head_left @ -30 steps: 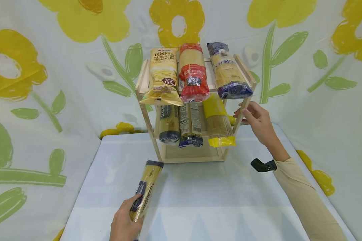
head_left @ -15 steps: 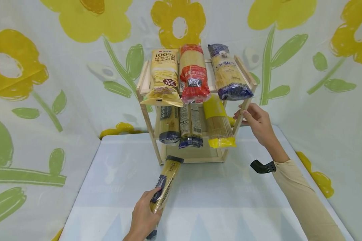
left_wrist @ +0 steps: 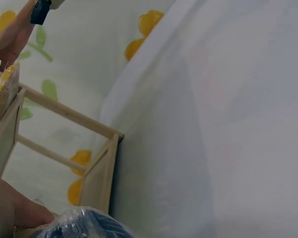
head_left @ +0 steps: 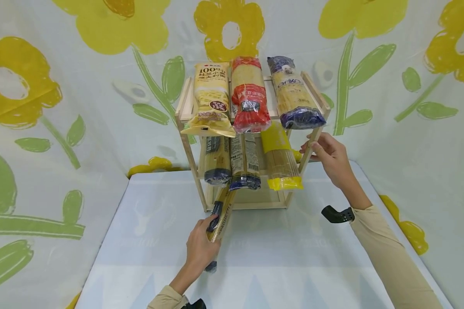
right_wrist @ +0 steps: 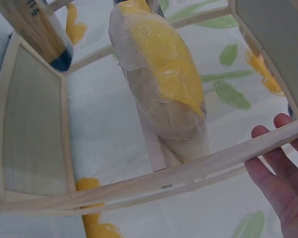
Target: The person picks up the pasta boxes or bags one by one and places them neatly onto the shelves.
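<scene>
My left hand [head_left: 202,243] grips a spaghetti pack [head_left: 225,210] with a dark blue label. The pack's far end reaches into the bottom level of a small wooden rack [head_left: 255,206], partly hidden beneath the packs above. In the left wrist view, the pack's blue plastic end [left_wrist: 89,225] shows beside that hand [left_wrist: 15,210]. My right hand [head_left: 331,155] holds the rack's right front post, thumb in front and fingers behind. In the right wrist view, its fingers [right_wrist: 268,173] are at the wooden bar [right_wrist: 139,187]; a pack with a blue end [right_wrist: 39,29] pokes in at upper left.
On the top shelf lie a cream pasta bag [head_left: 212,96], a red one [head_left: 249,96] and a blue one [head_left: 295,94]. Below them are two dark-ended spaghetti packs [head_left: 218,161] [head_left: 245,159] and a yellow-ended pack [head_left: 281,159]. A flowered cloth [head_left: 100,86] hangs behind the table [head_left: 294,257].
My left hand has carried the spaghetti pack right and forward, from the table's front left into the rack's bottom level. The right hand stays on the post.
</scene>
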Tool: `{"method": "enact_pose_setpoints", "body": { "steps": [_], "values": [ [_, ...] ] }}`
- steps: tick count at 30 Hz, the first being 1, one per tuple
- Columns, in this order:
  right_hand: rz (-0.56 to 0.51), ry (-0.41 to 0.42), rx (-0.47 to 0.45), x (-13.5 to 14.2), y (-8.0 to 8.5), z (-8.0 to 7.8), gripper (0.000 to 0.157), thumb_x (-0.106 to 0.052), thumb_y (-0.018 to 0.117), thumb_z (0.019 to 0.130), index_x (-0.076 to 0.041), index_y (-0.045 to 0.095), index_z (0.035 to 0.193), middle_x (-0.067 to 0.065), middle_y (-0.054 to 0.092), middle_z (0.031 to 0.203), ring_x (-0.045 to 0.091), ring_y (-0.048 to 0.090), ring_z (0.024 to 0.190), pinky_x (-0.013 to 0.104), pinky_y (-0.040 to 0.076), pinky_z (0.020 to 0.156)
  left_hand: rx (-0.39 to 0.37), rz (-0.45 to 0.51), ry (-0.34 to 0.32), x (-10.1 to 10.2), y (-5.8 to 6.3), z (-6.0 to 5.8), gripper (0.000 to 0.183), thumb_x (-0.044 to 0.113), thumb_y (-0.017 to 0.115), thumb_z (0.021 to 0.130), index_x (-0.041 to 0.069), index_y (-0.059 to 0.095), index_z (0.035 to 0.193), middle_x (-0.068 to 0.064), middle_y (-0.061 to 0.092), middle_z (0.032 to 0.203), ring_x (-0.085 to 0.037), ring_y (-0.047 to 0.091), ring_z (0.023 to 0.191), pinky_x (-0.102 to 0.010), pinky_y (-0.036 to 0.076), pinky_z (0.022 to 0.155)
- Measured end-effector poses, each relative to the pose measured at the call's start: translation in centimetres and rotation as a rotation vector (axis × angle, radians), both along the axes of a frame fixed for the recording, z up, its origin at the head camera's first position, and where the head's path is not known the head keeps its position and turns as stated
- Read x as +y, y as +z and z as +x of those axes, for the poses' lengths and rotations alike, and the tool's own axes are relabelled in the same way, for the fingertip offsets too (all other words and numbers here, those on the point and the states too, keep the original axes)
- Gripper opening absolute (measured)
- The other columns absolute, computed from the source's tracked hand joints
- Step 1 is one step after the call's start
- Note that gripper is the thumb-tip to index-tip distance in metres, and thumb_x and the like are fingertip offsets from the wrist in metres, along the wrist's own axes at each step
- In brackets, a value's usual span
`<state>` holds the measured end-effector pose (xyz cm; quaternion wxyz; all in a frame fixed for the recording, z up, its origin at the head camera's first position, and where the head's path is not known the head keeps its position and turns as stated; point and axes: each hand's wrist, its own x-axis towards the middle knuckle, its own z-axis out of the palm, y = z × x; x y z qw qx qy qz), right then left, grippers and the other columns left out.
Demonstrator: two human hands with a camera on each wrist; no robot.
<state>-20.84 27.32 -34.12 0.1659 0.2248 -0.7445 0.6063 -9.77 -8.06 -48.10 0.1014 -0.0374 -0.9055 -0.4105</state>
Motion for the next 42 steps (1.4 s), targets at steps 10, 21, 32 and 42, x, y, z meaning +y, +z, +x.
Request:
{"method": "enact_pose_setpoints", "body": {
  "steps": [10, 21, 32, 42],
  "values": [
    [-0.017, 0.028, 0.002, -0.1, -0.1, -0.2, 0.024, -0.008, 0.048, 0.099, -0.002, 0.056, 0.120, 0.015, 0.064, 0.096, 0.019, 0.066, 0.087, 0.029, 0.056, 0.075, -0.018, 0.007, 0.057, 1.7, -0.3, -4.5, 0.069, -0.011, 0.060, 0.062, 0.014, 0.061, 0.126, -0.015, 0.061, 0.109, -0.027, 0.057, 0.077, -0.030, 0.036, 0.046],
    [-0.044, 0.043, 0.001, 0.1, -0.1, 0.2, 0.024, -0.006, 0.048, 0.099, -0.001, 0.056, 0.120, 0.016, 0.063, 0.096, 0.021, 0.066, 0.088, 0.028, 0.055, 0.075, 0.059, 0.008, 0.103, 4.0, -1.2, -10.1, 0.048, -0.009, 0.061, 0.068, -0.002, 0.064, 0.115, -0.020, 0.061, 0.099, -0.027, 0.052, 0.068, -0.040, 0.043, 0.051],
    [-0.027, 0.026, 0.001, -0.2, -0.4, 0.3, 0.023, -0.006, 0.048, 0.099, -0.001, 0.057, 0.119, 0.013, 0.064, 0.096, 0.018, 0.067, 0.087, 0.028, 0.055, 0.075, -0.125, -0.098, 0.264, 6.0, -3.1, -13.0, 0.005, 0.002, 0.061, 0.077, -0.003, 0.059, 0.077, -0.018, 0.058, 0.078, -0.029, 0.054, 0.068, -0.046, 0.047, 0.055],
    [-0.047, 0.033, -0.001, -0.4, -0.6, 0.0, 0.022, -0.006, 0.048, 0.099, -0.001, 0.057, 0.118, 0.013, 0.065, 0.096, 0.018, 0.067, 0.087, 0.028, 0.055, 0.075, -0.250, -0.333, 0.148, 5.7, -3.1, -13.4, 0.042, 0.029, 0.067, 0.082, -0.006, 0.064, 0.105, -0.028, 0.054, 0.109, -0.040, 0.049, 0.101, -0.055, 0.049, 0.068]
  ]
}}
